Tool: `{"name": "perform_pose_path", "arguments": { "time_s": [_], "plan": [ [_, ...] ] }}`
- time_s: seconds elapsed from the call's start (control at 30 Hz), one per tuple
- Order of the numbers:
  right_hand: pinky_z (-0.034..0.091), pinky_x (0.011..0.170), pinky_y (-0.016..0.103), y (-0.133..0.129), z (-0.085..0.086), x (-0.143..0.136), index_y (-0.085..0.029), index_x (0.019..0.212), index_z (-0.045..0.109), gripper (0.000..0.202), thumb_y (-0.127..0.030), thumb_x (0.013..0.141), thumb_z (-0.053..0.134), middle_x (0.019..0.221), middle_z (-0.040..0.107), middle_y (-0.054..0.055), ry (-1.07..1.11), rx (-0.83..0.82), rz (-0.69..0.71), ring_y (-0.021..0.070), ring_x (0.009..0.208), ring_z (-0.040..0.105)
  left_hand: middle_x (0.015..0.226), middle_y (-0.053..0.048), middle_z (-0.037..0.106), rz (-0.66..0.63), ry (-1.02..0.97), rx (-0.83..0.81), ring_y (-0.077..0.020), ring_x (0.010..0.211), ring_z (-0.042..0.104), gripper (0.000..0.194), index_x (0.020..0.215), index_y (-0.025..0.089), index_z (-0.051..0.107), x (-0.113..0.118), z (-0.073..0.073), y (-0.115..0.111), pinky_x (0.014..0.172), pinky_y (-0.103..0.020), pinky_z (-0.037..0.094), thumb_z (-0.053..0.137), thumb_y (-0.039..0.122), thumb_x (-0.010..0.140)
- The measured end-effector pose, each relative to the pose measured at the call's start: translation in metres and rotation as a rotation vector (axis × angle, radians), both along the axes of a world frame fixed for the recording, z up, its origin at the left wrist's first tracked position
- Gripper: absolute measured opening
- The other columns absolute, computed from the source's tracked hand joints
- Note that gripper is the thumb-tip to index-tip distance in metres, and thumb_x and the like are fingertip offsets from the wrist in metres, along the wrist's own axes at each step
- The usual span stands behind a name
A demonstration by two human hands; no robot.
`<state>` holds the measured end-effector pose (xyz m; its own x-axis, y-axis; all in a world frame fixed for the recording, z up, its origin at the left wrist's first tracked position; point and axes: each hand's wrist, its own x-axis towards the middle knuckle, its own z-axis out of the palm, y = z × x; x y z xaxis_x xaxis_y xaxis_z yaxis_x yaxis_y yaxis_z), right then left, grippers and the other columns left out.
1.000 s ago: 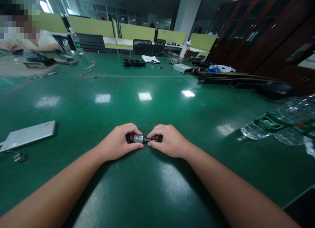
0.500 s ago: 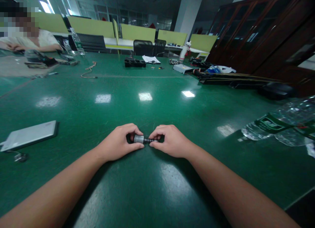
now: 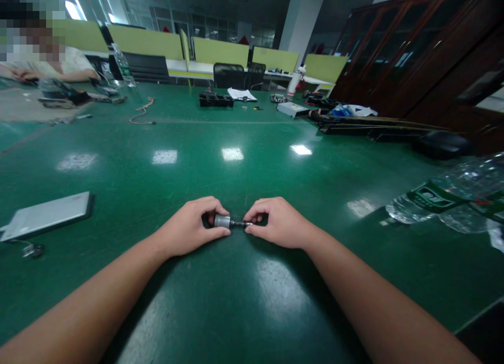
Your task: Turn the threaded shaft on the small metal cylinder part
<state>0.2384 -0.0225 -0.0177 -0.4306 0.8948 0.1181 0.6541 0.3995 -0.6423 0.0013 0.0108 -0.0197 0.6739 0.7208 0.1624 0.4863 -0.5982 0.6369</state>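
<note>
My left hand (image 3: 199, 225) is closed around a short grey metal cylinder (image 3: 222, 221), thumb below and index finger above. A thin dark shaft (image 3: 237, 224) sticks out of the cylinder's right end, lying level just over the table. On the shaft's far end, my right hand (image 3: 273, 222) pinches a small dark ribbed piece (image 3: 247, 224) between thumb and index finger. That piece looks like a spring or coil, but most of it is hidden by the fingers.
Left on the green table (image 3: 189, 170) lies a flat silver device (image 3: 51, 215) with a small cable end. Clear plastic bottles (image 3: 433, 199) lie at right. Farther back are a black tray (image 3: 216, 100), papers (image 3: 241, 95) and a cord (image 3: 144, 112). A person (image 3: 74, 65) sits at far left.
My right hand has slid slightly right, away from the cylinder, with the ribbed piece. More bare shaft shows between the hands. The left hand holds its place.
</note>
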Motion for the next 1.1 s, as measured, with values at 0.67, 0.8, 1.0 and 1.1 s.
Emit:
{"name": "perform_pose_path", "arguments": {
  "time_s": [0.67, 0.8, 1.0, 1.1],
  "plan": [
    [0.046, 0.061, 0.024, 0.004, 0.012, 0.016, -0.017, 0.079, 0.076, 0.011, -0.017, 0.069, 0.072, 0.071, 0.069, 0.002, -0.078, -0.113, -0.104, 0.0129, 0.065, 0.059, 0.089, -0.003, 0.067, 0.023, 0.011, -0.009, -0.0191, 0.080, 0.062, 0.022, 0.092, 0.019, 0.066, -0.006, 0.003, -0.002, 0.073, -0.030, 0.047, 0.072, 0.036, 0.079],
    [0.046, 0.064, 0.025, 0.003, 0.010, 0.013, -0.016, 0.080, 0.076, 0.011, -0.017, 0.070, 0.072, 0.074, 0.069, 0.002, -0.054, -0.104, -0.073, 0.0129, 0.067, 0.060, 0.089, -0.003, 0.066, 0.017, 0.008, -0.009, -0.0188, 0.080, 0.061, 0.023, 0.093, 0.019, 0.065, -0.006, 0.002, -0.002, 0.073, -0.030, 0.047, 0.072, 0.036, 0.080],
    [0.046, 0.066, 0.025, 0.003, 0.006, 0.010, -0.017, 0.084, 0.076, 0.013, -0.018, 0.072, 0.072, 0.076, 0.069, 0.002, -0.013, -0.096, -0.042, 0.0125, 0.068, 0.060, 0.088, -0.002, 0.065, 0.028, 0.007, -0.015, -0.0183, 0.078, 0.061, 0.024, 0.093, 0.019, 0.065, -0.003, 0.000, -0.001, 0.071, -0.029, 0.047, 0.074, 0.034, 0.076],
    [0.047, 0.066, 0.025, 0.002, 0.005, 0.007, -0.017, 0.085, 0.076, 0.013, -0.019, 0.073, 0.072, 0.077, 0.069, 0.002, 0.006, -0.097, -0.031, 0.0126, 0.069, 0.061, 0.088, -0.002, 0.065, 0.022, 0.010, -0.013, -0.0181, 0.077, 0.060, 0.025, 0.094, 0.019, 0.065, -0.002, 0.002, -0.002, 0.070, -0.029, 0.047, 0.075, 0.032, 0.075]
  ]
}}
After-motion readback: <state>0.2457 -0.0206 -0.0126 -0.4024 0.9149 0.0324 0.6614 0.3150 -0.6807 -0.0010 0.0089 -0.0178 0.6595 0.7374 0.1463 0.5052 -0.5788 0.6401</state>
